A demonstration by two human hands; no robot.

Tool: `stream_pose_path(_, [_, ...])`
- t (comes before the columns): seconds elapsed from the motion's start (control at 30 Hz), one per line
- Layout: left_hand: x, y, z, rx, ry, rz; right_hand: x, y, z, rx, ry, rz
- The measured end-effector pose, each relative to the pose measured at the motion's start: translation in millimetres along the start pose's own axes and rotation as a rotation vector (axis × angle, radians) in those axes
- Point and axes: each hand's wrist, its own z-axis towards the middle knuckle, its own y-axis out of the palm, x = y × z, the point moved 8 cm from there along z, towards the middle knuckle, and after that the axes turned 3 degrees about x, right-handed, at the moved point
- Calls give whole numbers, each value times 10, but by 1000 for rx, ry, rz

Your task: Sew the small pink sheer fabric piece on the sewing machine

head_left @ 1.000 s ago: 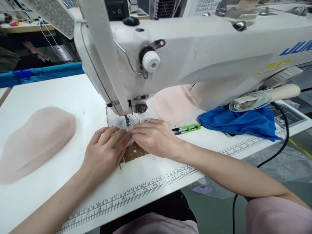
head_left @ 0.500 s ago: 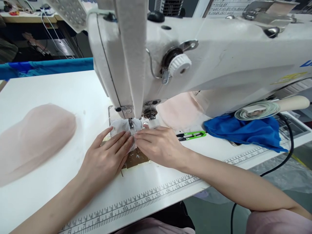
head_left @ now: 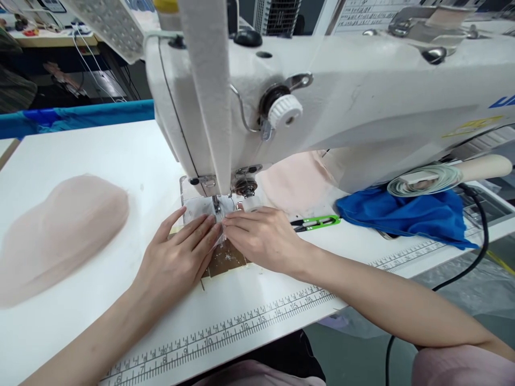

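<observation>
A small piece of sheer white fabric (head_left: 197, 207) lies under the presser foot (head_left: 216, 203) of a white sewing machine (head_left: 362, 96). My left hand (head_left: 179, 249) rests flat on its left part, fingers stretched out and thumb apart. On the other side of the needle, my right hand (head_left: 265, 236) has its fingers pressed together, pinching the fabric's right edge close to the left fingertips. The part of the fabric under my fingers is hidden.
Sheer pale pink fabric (head_left: 80, 230) lies at the left, and more pink fabric (head_left: 298, 182) behind my right hand. Green thread snips (head_left: 317, 222), a blue cloth (head_left: 406, 217) and a rolled tape (head_left: 426, 181) sit rightward. A printed ruler (head_left: 225, 332) runs along the front edge.
The head view has shifted slightly. Both hands keep almost the same place on the fabric beside the presser foot, with no clear movement of the fabric.
</observation>
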Motion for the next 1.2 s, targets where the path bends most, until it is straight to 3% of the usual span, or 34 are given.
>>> stream_pose_path(0.47, [-125,93,-8,-60,-68,-17,89,59,32,-35,27,-61])
stream_pose_path(0.7, [-8,-33,-7,-7,15,-23,54,39,15,-16,10,-47])
stream_pose_path(0.83, [68,-65,-12,-42,60,13,17,5,-18,1,13,10])
stream_pose_path(1.2, [27,-61,10,-23,50,25,10,30,-28,-3,0,-53])
